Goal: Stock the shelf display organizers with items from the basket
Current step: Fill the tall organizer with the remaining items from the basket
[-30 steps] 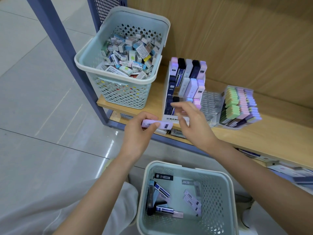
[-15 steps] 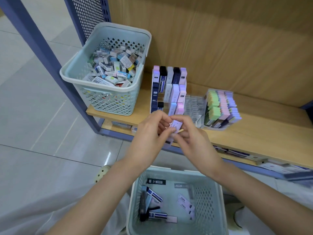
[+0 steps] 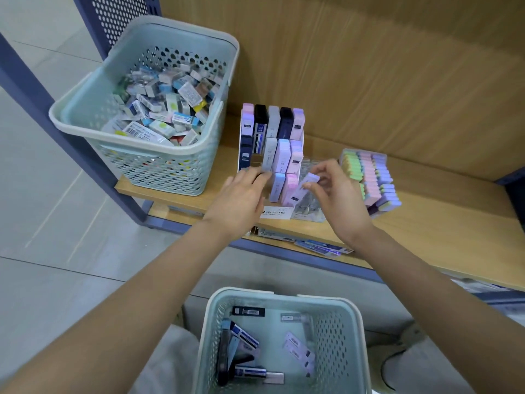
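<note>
The right hand (image 3: 338, 200) pinched a slim lilac case (image 3: 301, 190) between the thumb and curled forefinger, clamped on it near its upper end, with the remaining fingers bent loosely behind; the case was held off the shelf at the right front corner of the tiered organizer (image 3: 277, 214), its long axis tilted, lower end towards the person and to the left, upper end away and to the right; its lower end lay across the front-row pink case (image 3: 291, 184), though whether the two touched could not be told; the left hand (image 3: 241, 200) reached in flat, palm down, fingers nearly straight and gripping nothing, its fingertips (image 3: 257, 175) against the bottom of a grey case (image 3: 269, 155) in the organizer's middle tier; the other cases in the organizer stood on end in stepped rows, leaning slightly back, long axes running up and away; the lower basket (image 3: 281, 292) sat near the person's knees, below the shelf edge, with a few dark and lilac cases lying flat and scattered at its bottom; a second basket (image 3: 136, 143), heaped with small boxed erasers, stood on the wooden shelf (image 3: 426, 223) to the left of the organizer; a clear tray (image 3: 311, 209) sat just right of the organizer, and beyond it a tray of pastel erasers (image 3: 369, 177).
</note>
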Demonstrator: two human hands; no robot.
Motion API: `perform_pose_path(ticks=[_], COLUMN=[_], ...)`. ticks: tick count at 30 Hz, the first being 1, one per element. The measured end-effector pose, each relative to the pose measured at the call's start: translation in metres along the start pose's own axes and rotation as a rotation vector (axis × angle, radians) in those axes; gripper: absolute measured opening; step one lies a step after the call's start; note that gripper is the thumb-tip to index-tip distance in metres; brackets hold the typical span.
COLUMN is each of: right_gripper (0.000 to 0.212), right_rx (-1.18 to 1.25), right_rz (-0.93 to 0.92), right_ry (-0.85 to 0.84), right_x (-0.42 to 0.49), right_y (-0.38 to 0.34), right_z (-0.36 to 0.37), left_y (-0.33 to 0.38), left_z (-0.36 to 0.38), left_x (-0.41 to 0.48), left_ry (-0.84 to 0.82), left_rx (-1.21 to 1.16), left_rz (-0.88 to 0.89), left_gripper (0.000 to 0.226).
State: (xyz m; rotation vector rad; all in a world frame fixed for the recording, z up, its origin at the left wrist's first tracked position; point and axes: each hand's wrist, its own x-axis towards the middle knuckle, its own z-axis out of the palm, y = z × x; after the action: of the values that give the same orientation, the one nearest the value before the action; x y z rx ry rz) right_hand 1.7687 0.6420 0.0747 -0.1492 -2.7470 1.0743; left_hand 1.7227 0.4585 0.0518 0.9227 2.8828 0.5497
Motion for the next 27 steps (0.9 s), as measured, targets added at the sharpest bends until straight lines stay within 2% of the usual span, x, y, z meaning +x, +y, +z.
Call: perform_pose_path(ticks=[4,9,15,20,22,27], right_gripper=[0.009,0.014,0.009,0.038,0.044,0.06], right_rx=[-0.119,-0.297,-0.48,-0.654,-0.694,-0.734], right_rz=[-0.066,-0.177,-0.365,-0.442,-0.466,-0.428], right_ry=[-0.062,-0.142,-0.025,0.026,0.022,-0.089], right_x=[0.008,0.009,0.005,0.002,-0.006,-0.035], right_y=[0.013,0.021,0.023,0.023,0.024,0.029], right_z=[0.013,0.02,0.026,0.029,0.029,0.027], left_y=[-0.008,-0.01,-0.009,-0.006,-0.003,0.008], left_z=[0.011,0.018,0.021,0.019,0.018,0.014], left_x=[0.004,0.004,0.005,0.009,0.009,-0.003], left_ry=[-0.02,0.03,0.065,0.071,0.058,0.029], left_rx=[0.092,0.082,0.108,0.155,0.185,0.221], left_rz=[0.029,0.025,0.015,0.004,0.007,0.007], left_gripper=[0.056,0.058,0.061,0.06,0.061,0.064])
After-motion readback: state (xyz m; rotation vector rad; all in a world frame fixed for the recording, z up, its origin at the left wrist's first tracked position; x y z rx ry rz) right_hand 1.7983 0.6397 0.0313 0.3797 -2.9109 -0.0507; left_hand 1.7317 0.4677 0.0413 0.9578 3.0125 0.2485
